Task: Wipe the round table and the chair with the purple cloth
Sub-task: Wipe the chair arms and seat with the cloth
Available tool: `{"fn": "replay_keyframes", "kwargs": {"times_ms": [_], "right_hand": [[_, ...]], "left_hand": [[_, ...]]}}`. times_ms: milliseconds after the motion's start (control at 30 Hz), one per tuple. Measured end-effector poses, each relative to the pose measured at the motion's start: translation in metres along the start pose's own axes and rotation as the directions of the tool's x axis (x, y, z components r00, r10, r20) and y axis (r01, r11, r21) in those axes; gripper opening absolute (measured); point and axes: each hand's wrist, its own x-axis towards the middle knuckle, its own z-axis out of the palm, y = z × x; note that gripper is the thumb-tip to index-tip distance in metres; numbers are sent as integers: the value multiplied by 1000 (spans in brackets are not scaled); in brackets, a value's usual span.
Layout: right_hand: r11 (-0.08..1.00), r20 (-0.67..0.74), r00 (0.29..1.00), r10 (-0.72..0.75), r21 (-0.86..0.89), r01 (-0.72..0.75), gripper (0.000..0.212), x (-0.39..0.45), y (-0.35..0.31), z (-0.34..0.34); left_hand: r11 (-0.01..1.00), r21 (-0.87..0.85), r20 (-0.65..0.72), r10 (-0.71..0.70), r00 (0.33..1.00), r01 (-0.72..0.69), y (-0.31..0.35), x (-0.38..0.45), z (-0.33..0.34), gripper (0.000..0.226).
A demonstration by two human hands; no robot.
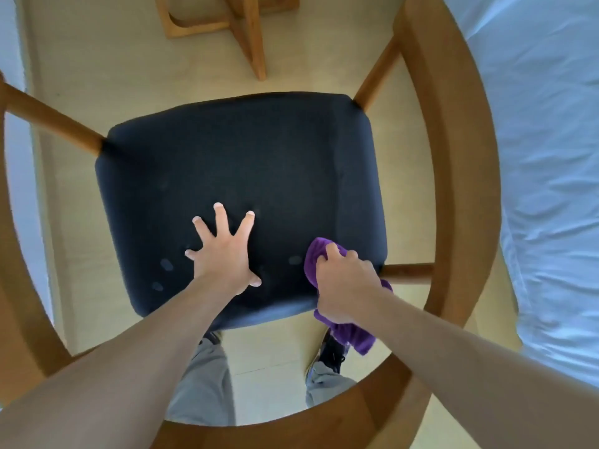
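Right hand [343, 283] bunches the purple cloth [353, 335] at the chair seat [240, 163] edge, left hand [223, 254] splayed flat — dangling cloth could slip off mid-stroke.

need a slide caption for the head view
Right hand wipes dark padded seat of wooden chair with purple cloth; left hand braces.

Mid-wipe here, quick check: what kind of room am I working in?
Most likely a bedroom or hotel room. White rumpled bed linen lies right beside the wooden armchair with its dark seat cushion, and a wooden table base stands on pale flooring just ahead.
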Motion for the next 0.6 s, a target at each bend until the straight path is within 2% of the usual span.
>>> {"fn": "replay_keyframes", "kwargs": {"times_ms": [100,133,200,267,333,367,433,500,600], "right_hand": [[991,121,992,-29,131,13,14,2,15,-32],[986,166,986,-27,167,-1,8,6,21,-41],[950,178,983,41,296,-94,13,11,29,-56],[852,53,979,194,485,-196,20,14,30,-58],[721,-103,910,401,648,-245,34,16,16,-44],[647,-127,857,499,712,-272,41,16,0,-32],[556,-82,780,620,748,-363,51,14,-43,-4],[530,1,755,656,712,-462,60,9,-94,17],[572,18,817,577,706,-419,61,-2,-137,31]], "left_hand": [[998,46,-17,43,999,-42,-4,0,3,138],[996,66,-19,59,998,-58,-6,-1,3,138],[989,99,-25,112,993,-109,-12,-3,1,137],[971,135,-26,202,979,-197,-20,0,-4,135],[942,198,-12,278,960,-271,-30,4,-10,135],[923,244,-7,309,951,-298,-35,6,-14,134],[887,310,6,358,934,-342,-43,11,-20,133],[864,344,18,386,922,-368,-46,15,-23,132],[854,357,38,391,920,-378,-46,16,-25,131]]}}
